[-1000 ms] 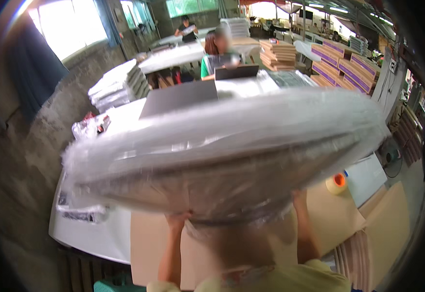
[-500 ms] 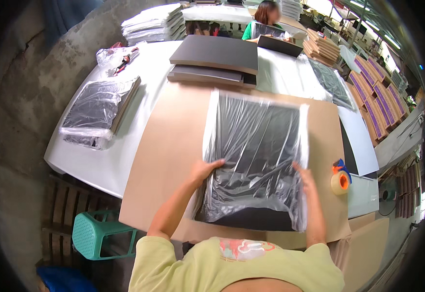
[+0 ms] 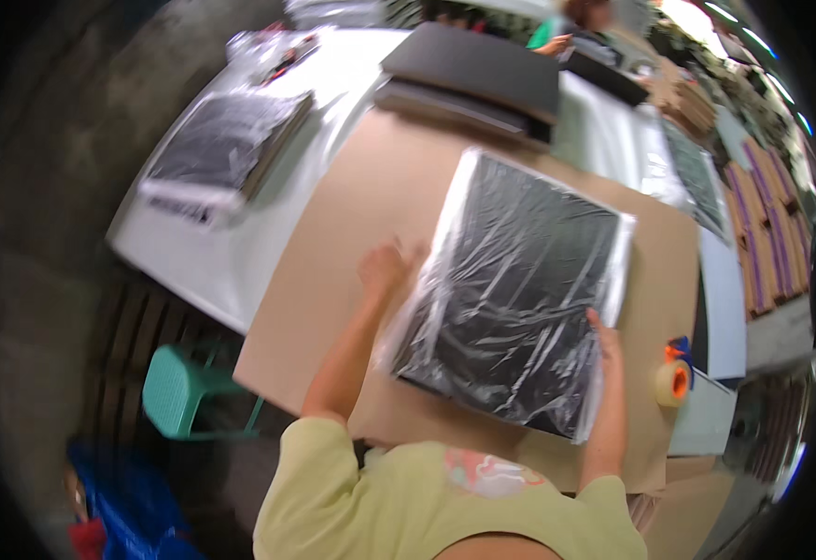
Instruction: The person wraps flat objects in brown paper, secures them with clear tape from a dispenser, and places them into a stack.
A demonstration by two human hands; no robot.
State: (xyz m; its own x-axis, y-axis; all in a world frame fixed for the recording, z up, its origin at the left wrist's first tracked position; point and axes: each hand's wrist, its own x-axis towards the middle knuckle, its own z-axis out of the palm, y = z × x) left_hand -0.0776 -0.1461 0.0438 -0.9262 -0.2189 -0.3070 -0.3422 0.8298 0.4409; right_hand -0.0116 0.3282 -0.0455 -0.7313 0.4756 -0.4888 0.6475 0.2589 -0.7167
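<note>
A flat black panel in clear plastic wrap [image 3: 520,280] lies aslant on the brown cardboard sheet [image 3: 324,243] in front of me. My right hand [image 3: 606,341] grips its right edge, thumb on top and the other fingers mostly hidden at the side. To the left of the panel, my left hand [image 3: 386,269] is off it, just above the cardboard. Its fingers look apart and hold nothing, though they are a little blurred. The wrap lies creased over the panel's near end, with loose film along both long sides.
Dark boards [image 3: 473,70] are stacked at the far edge. Another wrapped stack [image 3: 221,140] lies on the white table at left. A tape dispenser [image 3: 673,381] sits at right. A green stool [image 3: 179,392] stands at lower left. Across the table a co-worker's hand [image 3: 554,44] holds a dark panel.
The wrapped panel has turned, its far end swinging right. My left hand has let go of its left edge, while my right hand keeps hold. The film now covers the near end. My view has shifted.
</note>
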